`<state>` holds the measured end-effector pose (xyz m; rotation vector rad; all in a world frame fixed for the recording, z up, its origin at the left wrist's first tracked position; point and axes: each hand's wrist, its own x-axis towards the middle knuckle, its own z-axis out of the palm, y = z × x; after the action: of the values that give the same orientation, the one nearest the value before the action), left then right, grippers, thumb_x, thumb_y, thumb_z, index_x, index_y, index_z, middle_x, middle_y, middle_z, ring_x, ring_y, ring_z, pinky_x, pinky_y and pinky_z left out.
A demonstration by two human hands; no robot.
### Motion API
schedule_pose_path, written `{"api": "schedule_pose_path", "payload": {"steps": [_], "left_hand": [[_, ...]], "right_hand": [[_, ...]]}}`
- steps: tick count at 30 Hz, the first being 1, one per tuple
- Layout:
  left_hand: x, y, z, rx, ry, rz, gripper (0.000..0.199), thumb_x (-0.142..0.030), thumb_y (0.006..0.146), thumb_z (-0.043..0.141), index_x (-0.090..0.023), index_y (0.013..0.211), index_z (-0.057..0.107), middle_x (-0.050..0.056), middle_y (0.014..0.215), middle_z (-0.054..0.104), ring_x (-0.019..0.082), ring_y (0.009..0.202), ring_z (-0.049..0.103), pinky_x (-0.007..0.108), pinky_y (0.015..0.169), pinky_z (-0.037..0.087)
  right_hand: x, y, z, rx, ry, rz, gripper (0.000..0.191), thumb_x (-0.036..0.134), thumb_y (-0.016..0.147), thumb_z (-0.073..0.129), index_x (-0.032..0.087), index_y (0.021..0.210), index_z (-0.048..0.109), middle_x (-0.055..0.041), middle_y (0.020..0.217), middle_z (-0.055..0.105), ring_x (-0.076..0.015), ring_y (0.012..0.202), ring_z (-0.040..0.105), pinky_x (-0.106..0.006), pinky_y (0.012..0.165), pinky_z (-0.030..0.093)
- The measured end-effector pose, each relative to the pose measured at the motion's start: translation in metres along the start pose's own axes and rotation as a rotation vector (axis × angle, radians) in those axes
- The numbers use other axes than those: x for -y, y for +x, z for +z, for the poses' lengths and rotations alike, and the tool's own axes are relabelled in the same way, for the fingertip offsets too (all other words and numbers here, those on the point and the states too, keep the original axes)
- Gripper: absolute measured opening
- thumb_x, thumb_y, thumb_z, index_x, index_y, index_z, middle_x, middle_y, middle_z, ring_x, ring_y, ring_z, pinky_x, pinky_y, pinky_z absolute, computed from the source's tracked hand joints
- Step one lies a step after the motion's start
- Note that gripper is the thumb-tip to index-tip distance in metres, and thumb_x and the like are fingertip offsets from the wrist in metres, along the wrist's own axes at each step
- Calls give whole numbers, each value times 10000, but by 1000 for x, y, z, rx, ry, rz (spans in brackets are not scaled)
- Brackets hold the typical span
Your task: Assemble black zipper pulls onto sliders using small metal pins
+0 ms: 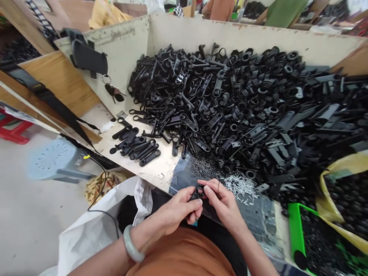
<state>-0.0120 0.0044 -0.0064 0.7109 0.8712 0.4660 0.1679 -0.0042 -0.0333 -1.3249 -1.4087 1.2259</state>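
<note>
Fingers of the left hand (177, 210) pinch a small black part (198, 191) between thumb and curled forefinger, while the right hand (224, 205) brings thumb and forefinger close together at its upper end; whether those tips also hold something tiny, the view is too coarse to tell. The part sits just above the bench's near edge, in front of the person's body. Judging by the hands on it, this piece is in mid-handling; a batch of similar black pieces (143, 149) lies grouped to the left, and a great heap of loose black parts (212, 99) fills the space behind, so much appears left. Both wrists angle inward, forearms coming up from either side, the left one wearing a pale bangle (132, 245). Near the right hand lie silver pins (240, 186), with small dark pieces (202, 168) beside them.
</note>
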Motion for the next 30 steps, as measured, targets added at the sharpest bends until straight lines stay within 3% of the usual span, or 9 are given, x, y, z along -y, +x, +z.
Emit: {"api": "schedule_pose_path", "payload": {"steps": [6, 13, 17, 22, 27, 30], "left_hand": [[-8, 0, 6, -7, 12, -46, 449, -480, 822, 728, -153, 1071, 547, -55, 650, 543, 53, 497, 405, 198, 481, 273], [-10, -3, 8, 46, 72, -96, 330, -442, 888, 659, -150, 1006, 560, -30, 674, 586, 52, 502, 430, 205, 492, 277], [-5, -2, 7, 53, 60, -119, 329, -440, 888, 657, -151, 998, 546, -32, 678, 603, 51, 476, 450, 205, 485, 291], [9, -3, 4, 93, 29, -140, 337, -452, 880, 649, -156, 1007, 550, -14, 691, 641, 65, 442, 489, 213, 481, 319], [11, -6, 4, 31, 85, -126, 374, -471, 866, 652, -167, 1067, 571, -64, 638, 537, 74, 483, 425, 207, 500, 323], [-1, -4, -6, -153, 305, 37, 292, -426, 859, 667, -185, 1009, 601, -53, 670, 531, 105, 582, 467, 217, 557, 381]], "right_hand": [[-5, -3, -8, 21, -21, -62, 309, 385, 946, 666, 266, 1219, 751, 12, 791, 537, -150, 742, 565, -279, 712, 486], [1, -6, -20, 130, -93, -62, 324, 371, 992, 586, 255, 1258, 729, -26, 898, 589, -150, 765, 585, -282, 721, 513], [6, -8, -24, 181, -129, -88, 333, 333, 1005, 553, 247, 1286, 709, -50, 988, 630, -174, 911, 624, -310, 838, 524], [4, -18, -20, 234, -174, -53, 341, 329, 1034, 514, 272, 1331, 673, -57, 1047, 639, -173, 936, 638, -308, 852, 537], [4, -28, -14, 199, -228, -59, 379, 320, 1032, 518, 295, 1398, 612, -60, 1102, 649, -162, 890, 647, -291, 827, 546], [5, -27, -23, 46, -286, -32, 387, 350, 1000, 574, 280, 1378, 619, -39, 1019, 677, -140, 699, 607, -271, 678, 531]]}}
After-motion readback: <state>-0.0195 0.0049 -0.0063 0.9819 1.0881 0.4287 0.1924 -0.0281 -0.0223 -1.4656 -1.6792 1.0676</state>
